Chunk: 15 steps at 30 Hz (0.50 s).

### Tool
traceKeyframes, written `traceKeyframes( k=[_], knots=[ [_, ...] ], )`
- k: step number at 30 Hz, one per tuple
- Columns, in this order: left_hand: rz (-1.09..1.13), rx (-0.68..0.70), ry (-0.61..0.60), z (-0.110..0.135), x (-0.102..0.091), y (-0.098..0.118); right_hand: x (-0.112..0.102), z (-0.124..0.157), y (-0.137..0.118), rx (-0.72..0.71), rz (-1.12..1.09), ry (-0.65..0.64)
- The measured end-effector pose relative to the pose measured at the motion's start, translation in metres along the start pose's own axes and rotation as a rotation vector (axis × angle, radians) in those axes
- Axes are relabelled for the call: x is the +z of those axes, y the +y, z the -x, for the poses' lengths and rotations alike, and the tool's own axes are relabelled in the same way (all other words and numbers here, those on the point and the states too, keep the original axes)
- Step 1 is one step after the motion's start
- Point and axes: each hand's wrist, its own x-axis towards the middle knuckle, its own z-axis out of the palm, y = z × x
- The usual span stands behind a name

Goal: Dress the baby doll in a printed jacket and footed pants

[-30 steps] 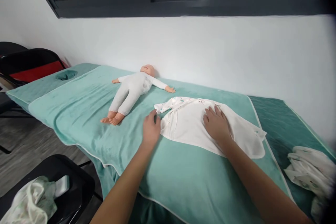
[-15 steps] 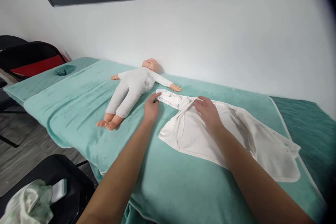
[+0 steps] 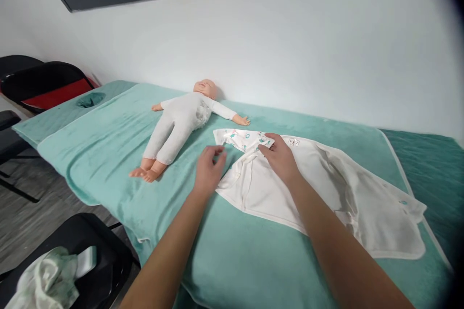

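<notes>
A white baby garment (image 3: 326, 188) with a small printed pattern lies spread on the teal towel (image 3: 108, 154) covering the table. My right hand (image 3: 279, 159) rests flat on the garment near its collar, fingers stretched out on the folded printed sleeve (image 3: 242, 139). My left hand (image 3: 208, 171) hovers just left of the garment's edge, fingers loosely curled with nothing in them. A baby doll (image 3: 181, 123) in a white suit lies on its back at the far side, arms out, apart from both hands.
A black chair (image 3: 97, 251) at lower left holds a crumpled light cloth (image 3: 47, 280). Black and red folding chairs (image 3: 43, 84) stand beyond the table's left end. A white wall runs behind the table, with a dark window frame above.
My left hand let go of the sleeve tip and drew back toward me. My right hand slid left along the collar, and the sleeve now lies folded in.
</notes>
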Motion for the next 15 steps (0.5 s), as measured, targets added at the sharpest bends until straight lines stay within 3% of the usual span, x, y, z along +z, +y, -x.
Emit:
traceKeyframes(
  k=[4,7,12,15],
  knots=[
    [-0.134,0.181,-0.117,0.056,-0.014,0.007,0.000,-0.001,0.003,-0.041,0.107,-0.002],
    [-0.280,0.216,-0.111,0.084,-0.019,0.007,-0.006,-0.002,0.004,-0.035,0.137,-0.014],
    [-0.393,0.218,-0.038,0.092,-0.018,0.010,-0.016,-0.004,0.003,0.010,-0.020,-0.029],
    [-0.351,0.327,-0.024,0.094,-0.017,0.017,-0.020,-0.008,0.004,0.100,-0.210,-0.020]
  ],
)
